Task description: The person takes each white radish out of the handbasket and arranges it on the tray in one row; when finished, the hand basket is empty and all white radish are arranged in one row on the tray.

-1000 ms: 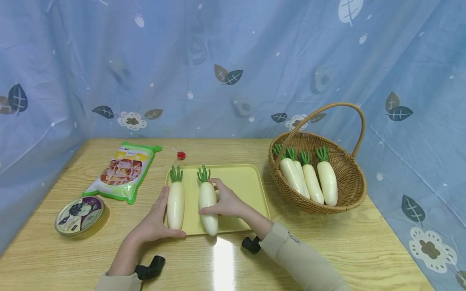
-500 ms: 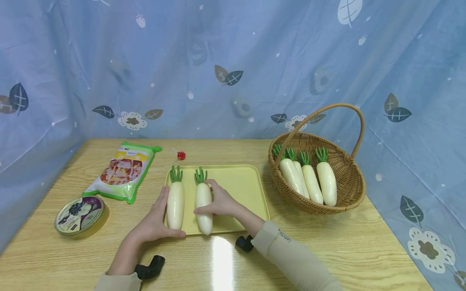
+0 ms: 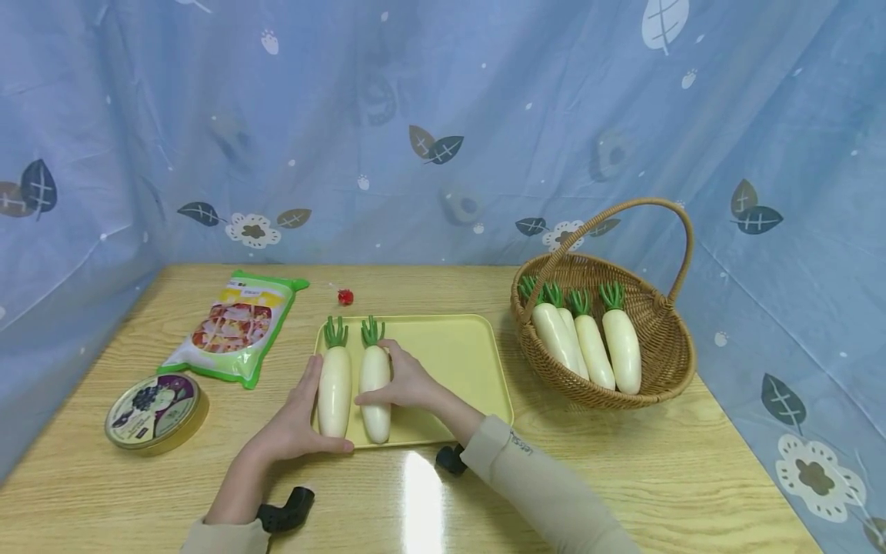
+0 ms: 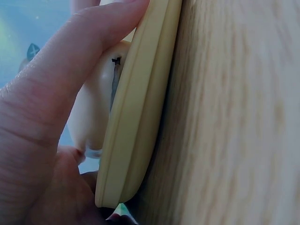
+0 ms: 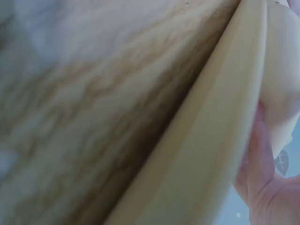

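Two white radishes with green tops lie lengthwise on a yellow tray (image 3: 450,350) in the head view. My right hand (image 3: 407,385) grips the right-hand radish (image 3: 374,372), its thumb on the near side and fingers at the far side. The left-hand radish (image 3: 335,392) rests along the tray's left side. My left hand (image 3: 294,425) spans the tray's front left corner, fingers extended along the left side and thumb along the front edge. In the left wrist view, the thumb (image 4: 101,28) reaches the tray's rim (image 4: 129,126). The right wrist view shows the tray's edge (image 5: 201,140) close up.
A wicker basket (image 3: 667,338) with a tall handle stands right of the tray, holding several radishes. At left lie a green-edged food packet (image 3: 231,331) and a round tin (image 3: 154,412). A small red object (image 3: 345,297) sits behind the tray. A blue patterned curtain (image 3: 443,177) encloses the table.
My right hand has moved left with its radish, bringing it nearer the left-hand radish and its lower tip back within the tray's front edge. The left hand has stayed in place.
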Demonstrator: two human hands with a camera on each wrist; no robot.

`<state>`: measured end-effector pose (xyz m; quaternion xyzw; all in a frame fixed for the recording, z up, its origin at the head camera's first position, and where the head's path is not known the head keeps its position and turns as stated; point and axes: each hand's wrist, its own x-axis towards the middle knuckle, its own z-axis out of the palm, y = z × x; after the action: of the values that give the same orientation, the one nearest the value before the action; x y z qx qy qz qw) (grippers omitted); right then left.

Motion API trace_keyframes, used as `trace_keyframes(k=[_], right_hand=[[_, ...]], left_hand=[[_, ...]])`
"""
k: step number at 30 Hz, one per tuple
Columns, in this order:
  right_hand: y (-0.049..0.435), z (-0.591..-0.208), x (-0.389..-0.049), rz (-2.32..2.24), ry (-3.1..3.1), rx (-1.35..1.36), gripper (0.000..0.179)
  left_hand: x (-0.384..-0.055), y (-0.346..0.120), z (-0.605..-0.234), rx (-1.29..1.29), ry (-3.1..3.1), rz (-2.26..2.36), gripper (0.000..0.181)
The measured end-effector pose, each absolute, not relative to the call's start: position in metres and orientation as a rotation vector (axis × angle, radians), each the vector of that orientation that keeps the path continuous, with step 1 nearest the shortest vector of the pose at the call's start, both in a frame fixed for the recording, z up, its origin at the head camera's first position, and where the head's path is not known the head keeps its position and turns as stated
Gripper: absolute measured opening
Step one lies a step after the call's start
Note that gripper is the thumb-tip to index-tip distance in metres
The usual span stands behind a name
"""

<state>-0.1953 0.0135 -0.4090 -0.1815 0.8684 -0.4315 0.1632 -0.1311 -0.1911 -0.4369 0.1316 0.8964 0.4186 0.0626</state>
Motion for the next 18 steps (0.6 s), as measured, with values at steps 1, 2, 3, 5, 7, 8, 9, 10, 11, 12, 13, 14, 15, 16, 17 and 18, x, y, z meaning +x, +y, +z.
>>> trace_keyframes(k=[1, 2, 3, 5, 7, 8, 9, 10, 11, 12, 13, 14, 15, 16, 17, 18], right_hand=[[0.0124, -0.4088, -0.1952, -1.224, 2.481, -0.521, 0.098], [0.0115, -0.4089, -0.1951, -1.218, 2.486, -0.524, 0.098], [0.0107, -0.4090, -0.1950, -1.213, 2.490, -0.531, 0.098], [0.0094, -0.4085, -0.1945, -1.201, 2.493, -0.543, 0.098], [0.0084, -0.4078, -0.1939, -1.188, 2.498, -0.552, 0.098], [0.0079, -0.4074, -0.1938, -1.187, 2.498, -0.556, 0.098], [0.0074, -0.4071, -0.1936, -1.186, 2.498, -0.558, 0.098], [0.0069, -0.4071, -0.1936, -1.189, 2.494, -0.561, 0.097], [0.0063, -0.4074, -0.1936, -1.193, 2.492, -0.563, 0.098], [0.0059, -0.4079, -0.1937, -1.193, 2.493, -0.565, 0.098], [0.0054, -0.4085, -0.1939, -1.195, 2.492, -0.567, 0.098], [0.0049, -0.4092, -0.1942, -1.196, 2.491, -0.568, 0.098], [0.0046, -0.4097, -0.1944, -1.193, 2.492, -0.570, 0.098], [0.0043, -0.4101, -0.1946, -1.187, 2.495, -0.574, 0.098], [0.0041, -0.4102, -0.1948, -1.176, 2.500, -0.579, 0.098], [0.0040, -0.4101, -0.1950, -1.164, 2.504, -0.586, 0.098]], left_hand=[[-0.1312, -0.1912, -0.4370, 0.399, 2.710, 1.265, 0.137], [-0.1312, -0.1913, -0.4371, 0.403, 2.711, 1.267, 0.137], [-0.1312, -0.1913, -0.4372, 0.406, 2.711, 1.269, 0.137], [-0.1311, -0.1914, -0.4380, 0.402, 2.710, 1.270, 0.137], [-0.1311, -0.1914, -0.4389, 0.398, 2.711, 1.269, 0.138], [-0.1312, -0.1914, -0.4393, 0.395, 2.710, 1.268, 0.138], [-0.1312, -0.1914, -0.4396, 0.391, 2.709, 1.268, 0.138], [-0.1312, -0.1914, -0.4399, 0.386, 2.708, 1.267, 0.138], [-0.1311, -0.1914, -0.4400, 0.383, 2.707, 1.266, 0.138], [-0.1311, -0.1915, -0.4400, 0.381, 2.706, 1.266, 0.138], [-0.1310, -0.1915, -0.4401, 0.379, 2.703, 1.266, 0.138], [-0.1310, -0.1915, -0.4399, 0.378, 2.701, 1.268, 0.138], [-0.1309, -0.1915, -0.4396, 0.375, 2.699, 1.269, 0.138], [-0.1308, -0.1915, -0.4394, 0.374, 2.698, 1.271, 0.138], [-0.1307, -0.1915, -0.4392, 0.373, 2.696, 1.273, 0.138], [-0.1307, -0.1915, -0.4393, 0.373, 2.696, 1.275, 0.138]])
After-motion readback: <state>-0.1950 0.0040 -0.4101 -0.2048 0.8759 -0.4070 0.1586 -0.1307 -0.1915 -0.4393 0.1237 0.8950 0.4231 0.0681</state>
